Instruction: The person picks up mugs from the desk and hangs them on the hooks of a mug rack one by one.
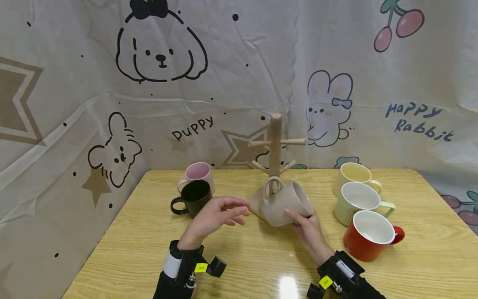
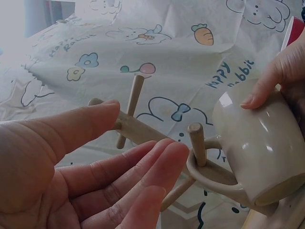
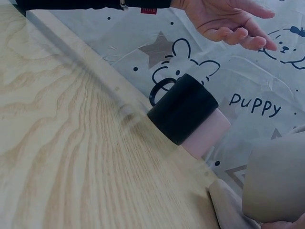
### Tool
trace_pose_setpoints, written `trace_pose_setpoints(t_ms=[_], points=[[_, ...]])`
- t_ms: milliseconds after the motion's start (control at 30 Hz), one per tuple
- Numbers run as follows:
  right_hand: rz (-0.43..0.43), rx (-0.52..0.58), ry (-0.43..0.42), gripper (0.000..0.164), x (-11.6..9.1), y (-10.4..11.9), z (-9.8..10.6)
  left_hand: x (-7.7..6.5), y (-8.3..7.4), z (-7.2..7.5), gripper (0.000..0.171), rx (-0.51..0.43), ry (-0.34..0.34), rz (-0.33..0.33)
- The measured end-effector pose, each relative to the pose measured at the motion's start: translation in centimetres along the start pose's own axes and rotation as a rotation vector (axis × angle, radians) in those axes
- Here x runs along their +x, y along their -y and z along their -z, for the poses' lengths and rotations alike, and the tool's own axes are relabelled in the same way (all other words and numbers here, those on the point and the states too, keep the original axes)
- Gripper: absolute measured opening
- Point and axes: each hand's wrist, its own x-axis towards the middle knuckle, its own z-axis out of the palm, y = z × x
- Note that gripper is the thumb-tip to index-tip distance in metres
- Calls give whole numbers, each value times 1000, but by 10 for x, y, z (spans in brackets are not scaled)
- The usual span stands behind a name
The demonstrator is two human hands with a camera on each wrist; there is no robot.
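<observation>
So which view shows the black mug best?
Right wrist: the black mug is large and unobstructed, its handle visible. Head view: smaller, partly covered by the left hand. Left wrist: not visible.

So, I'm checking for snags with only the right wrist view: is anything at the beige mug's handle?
Observer: Yes, a peg of the wooden stand appears threaded through the handle of the beige mug.
Operator: Which way does that mug open?
Observer: Its mouth faces right and slightly upward in the head view.
Operator: Any mugs off to the right?
Observer: Three: red mug, pale green mug, yellow mug.
</observation>
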Motion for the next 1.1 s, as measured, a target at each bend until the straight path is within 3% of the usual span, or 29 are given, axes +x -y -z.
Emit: trace_pose_setpoints(t_ms=[433,667,833,1000,1100], points=[[-11,1,13,54,1,0,3,0,-2,-2,33,-10,12,10],[-75,55,-18,79,2,5,5,1,-1,-3,33,2,25,6],[-106,11,-16,84,1,6,6,2,0,-5,34,12,35,23],[-98,-10,-15,84,1,8,5,2,0,-5,34,19,28,26],[-51,-6,-65,83,0,14,5,1,0,-4,36,17,25,23]])
